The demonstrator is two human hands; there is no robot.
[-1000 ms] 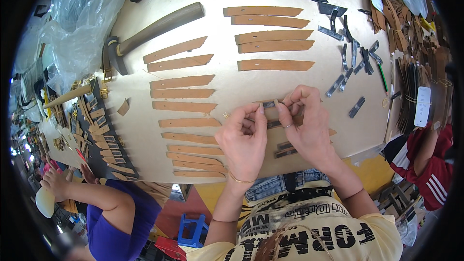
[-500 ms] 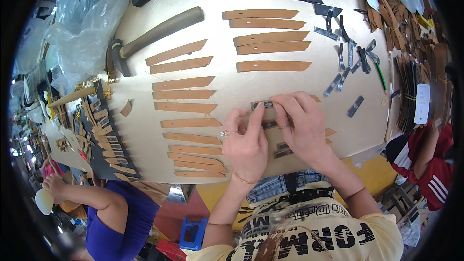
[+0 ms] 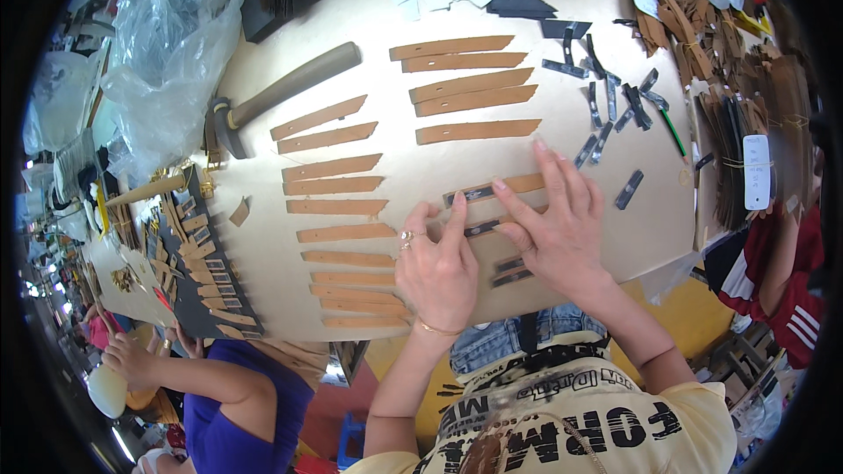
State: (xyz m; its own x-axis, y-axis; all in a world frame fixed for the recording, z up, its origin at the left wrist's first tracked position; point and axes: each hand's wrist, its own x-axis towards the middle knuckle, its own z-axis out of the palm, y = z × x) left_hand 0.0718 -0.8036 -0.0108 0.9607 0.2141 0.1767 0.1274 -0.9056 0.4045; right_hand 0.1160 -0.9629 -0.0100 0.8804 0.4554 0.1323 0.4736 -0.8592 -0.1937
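Near the table's front edge, a brown leather strip (image 3: 525, 183) lies flat with a dark, shiny piece (image 3: 475, 195) on its left end. My left hand (image 3: 435, 272) rests over the left side, fingers apart, its index fingertip pressing on the dark piece. My right hand (image 3: 564, 226) is open, fingers spread over the strip, with one fingertip at the dark piece's right end. A second dark-ended strip (image 3: 481, 228) shows between my hands, its rest hidden under my right hand. Nearer me lie further dark-ended strips (image 3: 512, 272), partly covered by my right hand.
Rows of brown strips (image 3: 338, 208) lie at left, more strips (image 3: 479, 130) farther off. A hammer (image 3: 294, 83) rests at far left. Loose dark pieces (image 3: 628, 189) and a green pencil (image 3: 673, 133) lie at right. A co-worker in purple (image 3: 237, 404) sits at lower left.
My right hand has opened from a pinch and spread its fingers along the strip, whose brown length now shows. My left index finger still touches the dark piece. The view has shifted slightly.
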